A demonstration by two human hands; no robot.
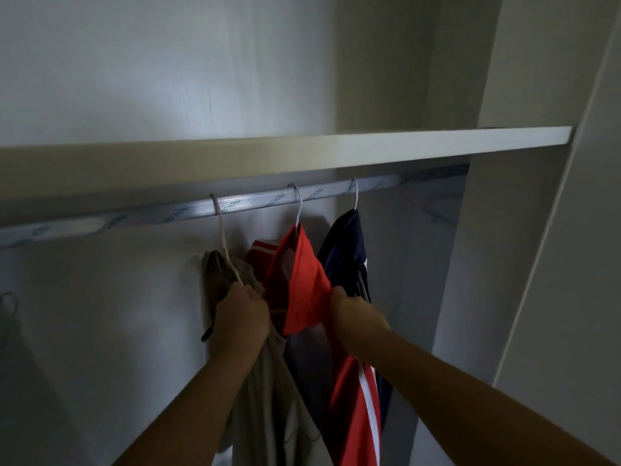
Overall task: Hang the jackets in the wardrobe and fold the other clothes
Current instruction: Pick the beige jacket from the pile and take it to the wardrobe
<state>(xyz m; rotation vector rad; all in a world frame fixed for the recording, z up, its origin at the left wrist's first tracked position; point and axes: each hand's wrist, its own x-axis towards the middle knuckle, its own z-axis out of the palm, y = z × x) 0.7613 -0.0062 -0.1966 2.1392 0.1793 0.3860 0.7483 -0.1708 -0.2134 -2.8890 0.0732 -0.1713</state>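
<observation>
The beige jacket (268, 398) is hung on a pale hanger (222, 230) at the left of a row of three, with the hook seated over the rail (134, 218) and the hanger neck leaning up to it at a slant. The jacket is gripped at the collar, just below the hanger neck, by the left hand (240, 317), the fingers curled tight round bunched cloth. Just beside it, the red jacket (295, 284) with white stripes is suspended from its own hook and is pinched at a fold of the shoulder by the right hand (353, 314), the fingers closed on the cloth. The navy jacket (349, 243) is hung just to the right and is touched by neither hand. The rail is mounted directly under a white shelf (302, 153) inside the wardrobe. The step in hand is judged to be the hanging stage, near its end, with three jackets on the rail. For the next move, both grips are to be released once the beige hanger hangs plumb and the red shoulder is seated squarely. The folding of the other clothes, none of which is in view, is then to be taken up.
</observation>
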